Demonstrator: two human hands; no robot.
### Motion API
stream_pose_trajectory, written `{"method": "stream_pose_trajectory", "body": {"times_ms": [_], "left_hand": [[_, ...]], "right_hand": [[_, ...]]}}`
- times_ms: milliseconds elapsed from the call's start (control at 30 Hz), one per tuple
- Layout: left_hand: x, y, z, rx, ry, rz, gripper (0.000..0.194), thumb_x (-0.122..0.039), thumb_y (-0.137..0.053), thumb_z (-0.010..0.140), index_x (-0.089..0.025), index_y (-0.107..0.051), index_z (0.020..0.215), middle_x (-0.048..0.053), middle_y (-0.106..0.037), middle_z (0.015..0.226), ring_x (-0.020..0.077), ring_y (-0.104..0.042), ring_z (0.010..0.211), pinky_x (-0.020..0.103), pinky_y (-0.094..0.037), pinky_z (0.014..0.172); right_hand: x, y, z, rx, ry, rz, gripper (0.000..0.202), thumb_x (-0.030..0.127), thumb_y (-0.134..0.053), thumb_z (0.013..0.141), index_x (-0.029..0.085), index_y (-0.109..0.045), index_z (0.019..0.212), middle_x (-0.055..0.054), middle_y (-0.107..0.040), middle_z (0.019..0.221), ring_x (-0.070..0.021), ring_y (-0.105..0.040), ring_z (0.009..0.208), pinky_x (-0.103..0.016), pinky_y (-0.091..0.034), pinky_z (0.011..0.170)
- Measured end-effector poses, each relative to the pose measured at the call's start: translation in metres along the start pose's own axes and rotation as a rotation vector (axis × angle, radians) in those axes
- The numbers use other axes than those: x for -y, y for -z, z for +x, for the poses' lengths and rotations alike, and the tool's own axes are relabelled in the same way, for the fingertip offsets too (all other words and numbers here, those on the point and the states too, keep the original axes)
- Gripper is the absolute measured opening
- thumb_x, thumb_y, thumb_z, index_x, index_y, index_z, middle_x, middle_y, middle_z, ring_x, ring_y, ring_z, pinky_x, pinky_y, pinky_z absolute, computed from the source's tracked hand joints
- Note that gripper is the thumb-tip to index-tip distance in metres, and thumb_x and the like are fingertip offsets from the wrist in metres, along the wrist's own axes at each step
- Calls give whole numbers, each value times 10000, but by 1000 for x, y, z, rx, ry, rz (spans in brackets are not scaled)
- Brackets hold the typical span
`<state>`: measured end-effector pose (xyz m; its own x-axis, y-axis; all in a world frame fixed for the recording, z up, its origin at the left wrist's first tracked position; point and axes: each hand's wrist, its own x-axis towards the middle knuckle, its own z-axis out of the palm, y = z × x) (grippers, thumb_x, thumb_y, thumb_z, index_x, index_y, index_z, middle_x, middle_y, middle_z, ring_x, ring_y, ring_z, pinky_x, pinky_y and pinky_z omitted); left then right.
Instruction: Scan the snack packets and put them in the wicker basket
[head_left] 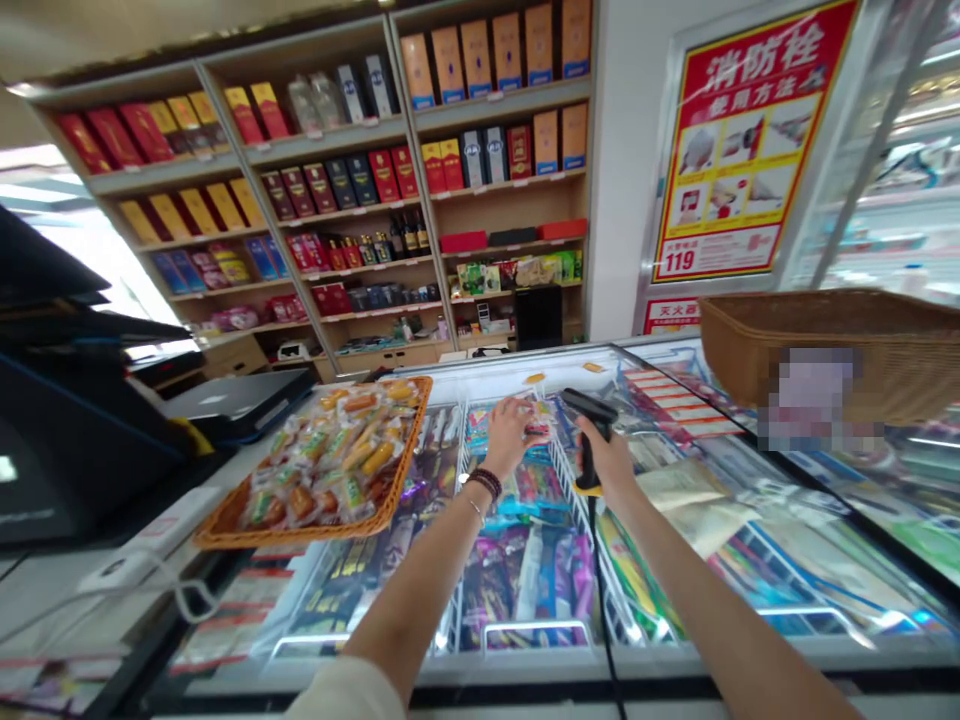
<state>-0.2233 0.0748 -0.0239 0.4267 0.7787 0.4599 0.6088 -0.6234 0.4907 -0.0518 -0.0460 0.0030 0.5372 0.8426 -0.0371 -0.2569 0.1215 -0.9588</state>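
A black handheld barcode scanner (589, 408) is in my right hand (611, 465), with its cable hanging toward the near edge. My left hand (511, 435), wearing dark beads at the wrist, is over the glass-topped freezer (352, 655). Its fingers curl at a small colourful item that they mostly hide; I cannot make out its kind. Beneath both hands, wrapped ice creams (517, 575) lie in white wire baskets (536, 632). The scanner's head points left, toward my left hand.
An orange wicker tray (416, 440) of wrapped snacks stands to the left, near a dark monitor (67, 400). On the right sits a brown wicker basket (727, 350). Shelves (409, 130) with boxed goods line the back wall, beside a red poster (742, 150).
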Motion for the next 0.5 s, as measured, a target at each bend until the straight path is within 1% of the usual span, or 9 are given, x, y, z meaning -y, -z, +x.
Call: {"method": "stream_pose_trajectory", "body": {"times_ms": [67, 100, 167, 200, 233, 300, 400, 433, 500], "left_hand": [[11, 4, -11, -150, 108, -189, 224, -345, -1039, 931, -239, -873, 1038, 143, -867, 1315, 399, -751, 1399, 621, -550, 1301], [16, 3, -15, -219, 189, -341, 261, -359, -1059, 900, -235, -865, 1022, 124, -871, 1177, 372, -800, 1253, 581, -610, 1216], [25, 0, -20, -317, 340, -679, 352, -418, -1088, 846, -219, -842, 1001, 88, -843, 1009, 325, -830, 1043, 526, -679, 1071], [30, -2, -21, -343, 386, -815, 400, -458, -1093, 829, -212, -833, 1005, 81, -836, 987, 310, -836, 1000, 507, -697, 1027], [33, -4, -22, -356, 410, -922, 442, -491, -1095, 818, -204, -827, 1022, 82, -837, 993, 304, -844, 999, 497, -708, 1013], [40, -6, -23, -370, 422, -1084, 496, -505, -1098, 810, -198, -823, 1085, 89, -848, 1045, 307, -862, 1085, 506, -710, 1078], [49, -4, -24, -377, 475, -1323, 503, -410, -1099, 806, -206, -799, 1155, 91, -856, 1094, 318, -866, 1192, 557, -664, 1211], [52, -3, -25, -370, 506, -1375, 497, -385, -1091, 810, -213, -787, 1163, 93, -859, 1100, 318, -868, 1184, 572, -657, 1219], [56, -1, -25, -346, 561, -1403, 482, -360, -1071, 819, -225, -766, 1166, 96, -868, 1102, 305, -871, 1132, 574, -663, 1192]], "right_hand": [[-5, -13, -6, 20, -7, -26, 567, 659, -995, 804, 312, -558, 709, 33, -582, 486, -179, -547, 398, -303, -452, 386], [-7, -19, -9, 29, -9, -38, 579, 682, -988, 800, 316, -551, 703, 30, -574, 473, -183, -541, 396, -308, -448, 387], [-11, -28, -14, 62, -2, -60, 592, 724, -973, 790, 320, -548, 707, 21, -584, 471, -188, -549, 404, -316, -458, 404], [-13, -31, -17, 85, 2, -72, 599, 745, -966, 780, 321, -548, 712, 16, -590, 473, -190, -556, 408, -320, -466, 415], [-14, -34, -19, 112, 4, -85, 606, 766, -959, 770, 323, -549, 717, 13, -592, 473, -192, -560, 410, -324, -475, 424], [-16, -37, -22, 165, 2, -111, 621, 807, -941, 748, 329, -546, 718, 9, -584, 465, -195, -551, 402, -336, -479, 427], [-17, -38, -27, 233, 1, -148, 621, 835, -914, 720, 336, -543, 712, 8, -571, 455, -199, -522, 390, -355, -464, 418], [-17, -37, -28, 252, 0, -163, 621, 839, -909, 710, 336, -544, 708, 7, -570, 454, -200, -518, 392, -359, -460, 418], [-17, -35, -31, 292, -3, -197, 627, 851, -906, 692, 335, -550, 701, 1, -573, 458, -204, -522, 404, -361, -454, 425]]}}
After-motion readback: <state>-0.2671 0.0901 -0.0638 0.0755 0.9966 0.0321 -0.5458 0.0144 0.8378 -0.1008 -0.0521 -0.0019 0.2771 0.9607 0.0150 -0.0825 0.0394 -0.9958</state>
